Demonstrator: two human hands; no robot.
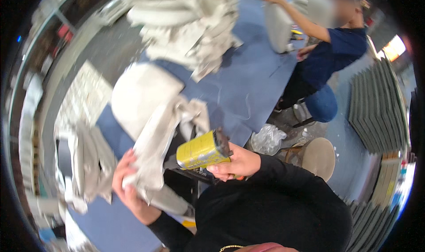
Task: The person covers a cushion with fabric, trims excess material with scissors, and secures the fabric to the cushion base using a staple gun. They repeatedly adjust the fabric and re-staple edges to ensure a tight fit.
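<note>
My right hand (237, 162) is closed around the handle of a worn yellow staple gun (197, 152) with a dark end cap. Its nose points left, toward a padded chair part (144, 97) covered in light beige material. A loose flap of beige cover fabric (152, 137) folds over that part's near side. My left hand (130, 188) grips the lower edge of this fabric, thumb on one side and fingers on the other. Below the flap, a dark underside or frame shows partly; the staple gun and my arm hide the rest.
A tall heap of beige covers (186, 26) lies on the blue-topped table (248, 88). More covered parts (86, 163) are stacked at left. Across the table, a co-worker in a dark shirt (338, 50) handles another padded part. A round stool (316, 159) and grey stacked panels (376, 106) stand right.
</note>
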